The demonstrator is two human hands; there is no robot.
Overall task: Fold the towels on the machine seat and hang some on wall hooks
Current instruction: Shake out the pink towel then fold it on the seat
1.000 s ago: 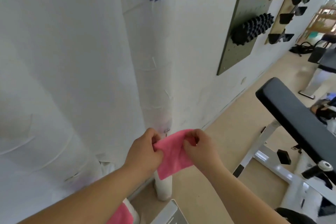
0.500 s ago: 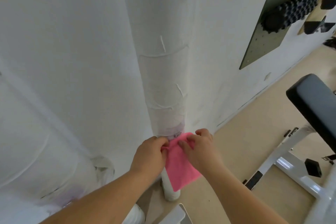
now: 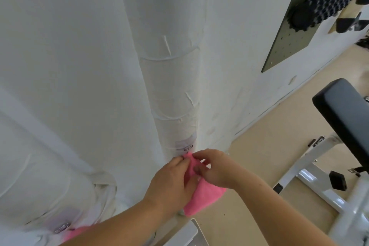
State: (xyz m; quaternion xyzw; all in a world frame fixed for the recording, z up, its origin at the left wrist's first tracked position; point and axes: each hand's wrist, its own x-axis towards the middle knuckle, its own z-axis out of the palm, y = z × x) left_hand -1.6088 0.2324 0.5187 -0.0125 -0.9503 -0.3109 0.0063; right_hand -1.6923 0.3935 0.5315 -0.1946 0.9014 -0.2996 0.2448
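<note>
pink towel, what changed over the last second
The left hand and right hand carried the pink towel forward to the white pipe. Its top edge, earlier stretched wide between them, is now bunched just under the small wall hook, and the hands have drawn close together. Both keep pinching the towel, which is not visibly hooked yet. The bench pad stayed put.

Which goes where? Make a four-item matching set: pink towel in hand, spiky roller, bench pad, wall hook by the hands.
1 pink towel
2 spiky roller
3 bench pad
4 wall hook

A on the pegboard, upper right
B on the pillar, just above the towel
C pinched by left hand and right hand
D on the white frame, right edge

Pairs: 1-C, 2-A, 3-D, 4-B
</note>
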